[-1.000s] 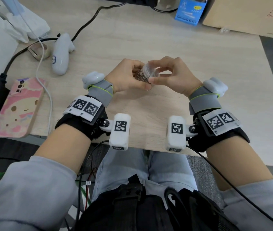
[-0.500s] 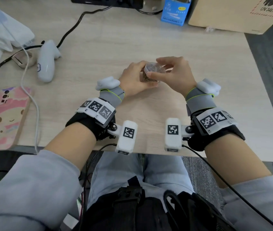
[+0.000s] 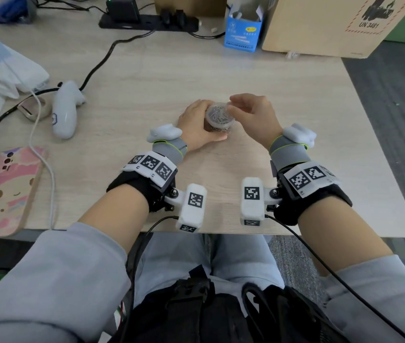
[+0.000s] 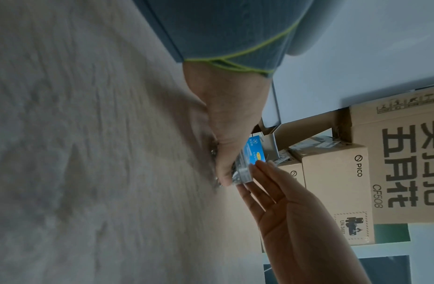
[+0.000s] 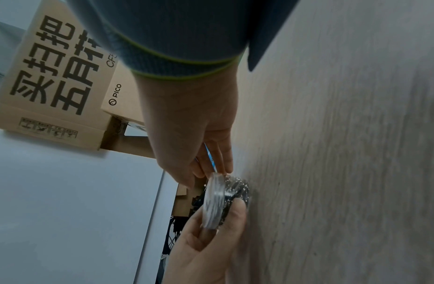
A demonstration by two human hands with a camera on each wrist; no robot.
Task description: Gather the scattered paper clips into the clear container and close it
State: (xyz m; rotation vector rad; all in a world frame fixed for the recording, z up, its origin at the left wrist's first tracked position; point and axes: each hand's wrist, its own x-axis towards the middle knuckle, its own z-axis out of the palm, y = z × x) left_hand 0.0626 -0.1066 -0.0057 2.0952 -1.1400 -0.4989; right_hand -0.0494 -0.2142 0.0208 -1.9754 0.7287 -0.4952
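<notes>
Paper clips (image 3: 217,116) fill the clear container (image 3: 218,120), which stands on the desk (image 3: 295,100) near its middle with the lid (image 5: 213,201) already over the mouth. The left hand (image 3: 197,125) is curled round the container's side from 9 o'clock; the right hand (image 3: 253,115) lies relaxed at 3 o'clock, straight fingertips (image 4: 257,169) at the lid's rim, grasping nothing. No loose clips show on the wood.

The step in hand looks like seating the lid. To do it well, keep the left grip low on the wall — clear of the rim — and press evenly round the edge; the right wrist view suggests the lid may sit slightly tilted, so press the high side first.

Room is generous: bare wood lies open toward 12 and 3 o'clock. A white controller (image 3: 64,112) and a cable (image 3: 97,63) lie well apart at 9 to 10 o'clock, a blue box (image 3: 242,33) and a cardboard box (image 3: 325,26) at 12 to 1. The desk's near edge — at 6 o'clock — runs under the wrists.
</notes>
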